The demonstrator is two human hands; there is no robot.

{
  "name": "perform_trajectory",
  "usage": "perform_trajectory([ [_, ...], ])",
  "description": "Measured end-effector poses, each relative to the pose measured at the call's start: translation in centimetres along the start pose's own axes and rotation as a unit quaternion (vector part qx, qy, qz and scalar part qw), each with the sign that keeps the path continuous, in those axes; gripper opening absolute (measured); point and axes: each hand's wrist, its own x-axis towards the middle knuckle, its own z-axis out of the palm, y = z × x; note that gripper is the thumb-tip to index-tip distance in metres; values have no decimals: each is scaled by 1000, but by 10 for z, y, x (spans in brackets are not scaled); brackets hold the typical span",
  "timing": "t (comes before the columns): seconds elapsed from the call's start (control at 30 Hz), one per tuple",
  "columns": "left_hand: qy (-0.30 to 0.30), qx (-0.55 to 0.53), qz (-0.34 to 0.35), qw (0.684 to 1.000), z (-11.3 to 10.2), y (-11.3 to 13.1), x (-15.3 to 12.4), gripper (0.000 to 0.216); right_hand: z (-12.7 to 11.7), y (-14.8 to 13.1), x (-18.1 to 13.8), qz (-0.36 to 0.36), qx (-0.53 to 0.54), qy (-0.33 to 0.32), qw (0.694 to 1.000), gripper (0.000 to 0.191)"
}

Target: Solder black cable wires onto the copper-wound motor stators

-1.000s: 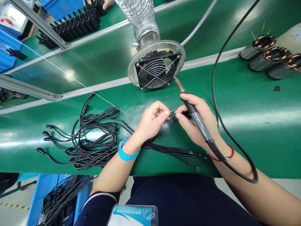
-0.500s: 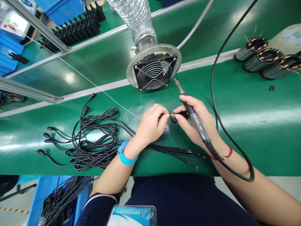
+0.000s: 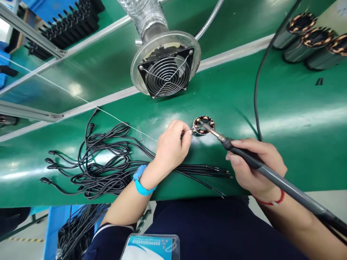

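My left hand [image 3: 172, 146] is closed in a pinch on thin wire ends at the left rim of a stator [image 3: 211, 123], a ring with copper windings standing on the green bench. A pale thin strand [image 3: 119, 120] runs from the upper left down to this hand; where it ends is hidden. In my right hand [image 3: 257, 168] is a soldering iron [image 3: 280, 181], gripped by its dark handle. Its metal tip reaches left over the stator's opening; whether it touches the windings I cannot tell.
Black cables [image 3: 108, 162] lie coiled at left, their stripped ends passing under my left wrist. A fume extractor fan [image 3: 167, 77] hangs behind the stator. More stators [image 3: 310, 48] stand at the back right. The iron's cord [image 3: 257, 90] loops down at right. A blue crate [image 3: 52, 227] sits below the bench.
My right hand has let go of the stator and moved right and toward me. The soldering iron has swung round so its tip points left over the stator. My left hand stays nearly in place.
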Motion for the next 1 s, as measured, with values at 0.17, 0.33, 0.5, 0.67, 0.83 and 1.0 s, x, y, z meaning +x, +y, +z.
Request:
perform_trajectory([
  [0.17, 19, -9, -18, 1000, 4, 0, -1, 13, -1, 0, 1, -6, 17, -21, 1000, 31],
  [0.33, 19, -12, -21, 1000, 5, 0, -2, 13, 0, -1, 2, -9, 13, -21, 1000, 29],
  [0.5, 24, -9, -16, 1000, 6, 0, -2, 14, 0, 0, -2, 1, 10, -38, 999, 29],
  [0.67, 28, -13, -14, 999, 6, 0, -1, 14, 0, -2, -1, 13, 9, -46, 999, 27],
  [0.83, 36, -14, -10, 999, 7, 0, -1, 15, 0, -1, 1, 0, 22, -50, 999, 31],
  [1.0, 31, -8, -10, 999, 7, 1, -2, 15, 1, -2, 4, -14, 25, -38, 999, 33],
])
